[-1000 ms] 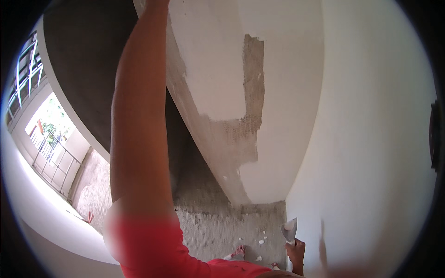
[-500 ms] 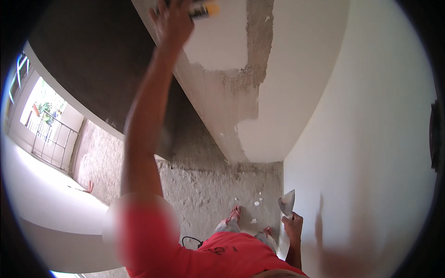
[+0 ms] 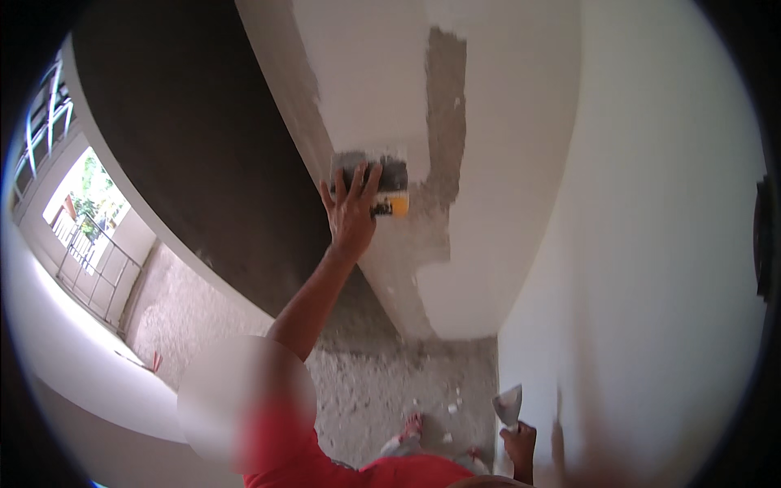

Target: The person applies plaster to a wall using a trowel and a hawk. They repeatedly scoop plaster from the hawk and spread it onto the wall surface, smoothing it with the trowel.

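Note:
Flat against the wall, my left hand (image 3: 351,215) presses a wide putty knife (image 3: 394,175) with a dark blade and a black and yellow handle. Its fingers are spread over the blade. White putty (image 3: 366,89) coats the wall (image 3: 512,163) above and around the knife, while a bare grey strip (image 3: 447,106) shows just right of it. Low on the right, my right hand (image 3: 519,443) grips a smaller putty knife (image 3: 508,403), blade upward, with some pale putty on the blade.
A dark recessed surface (image 3: 187,138) borders the wall on the left. A smooth white side wall (image 3: 643,244) rises close on the right. White lumps (image 3: 453,408) lie on the rough concrete floor (image 3: 358,390) near my feet. A metal railing (image 3: 102,264) stands far left.
My left hand has come down the wall with the wide putty knife, from near the top edge to mid-wall. The view has shifted, and my right hand still holds the smaller knife.

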Tool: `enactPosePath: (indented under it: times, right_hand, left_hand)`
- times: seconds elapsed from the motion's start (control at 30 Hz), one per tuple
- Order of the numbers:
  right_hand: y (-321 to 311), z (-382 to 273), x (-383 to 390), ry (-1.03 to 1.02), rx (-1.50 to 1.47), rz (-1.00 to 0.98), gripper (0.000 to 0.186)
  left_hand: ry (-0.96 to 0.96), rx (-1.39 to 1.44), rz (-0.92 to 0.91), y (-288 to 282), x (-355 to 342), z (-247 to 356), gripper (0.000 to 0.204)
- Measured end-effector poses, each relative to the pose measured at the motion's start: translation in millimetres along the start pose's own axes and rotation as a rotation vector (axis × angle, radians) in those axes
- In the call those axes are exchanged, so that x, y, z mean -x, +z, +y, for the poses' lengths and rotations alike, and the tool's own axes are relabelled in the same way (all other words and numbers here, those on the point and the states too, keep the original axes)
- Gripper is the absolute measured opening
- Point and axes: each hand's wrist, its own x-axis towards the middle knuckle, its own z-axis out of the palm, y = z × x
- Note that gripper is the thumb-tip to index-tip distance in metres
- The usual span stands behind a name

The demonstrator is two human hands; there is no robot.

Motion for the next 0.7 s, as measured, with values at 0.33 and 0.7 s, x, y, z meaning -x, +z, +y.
enactPosePath:
  times: [0.33, 0.7]
  right_hand:
    - [10.5, -41.4, -0.1, -0.181, -0.015, 0.089, 0.02]
    - [3.6, -36.2, -4.8, 0.075, -0.217, -0.024, 0.02]
  left_hand:
    - [0.056, -0.239, 0.405, -187.7, -361.5, -29.8, 0.066]
    - [0.051, -0.223, 0.228, -175.4, -318.8, 1.9, 0.067]
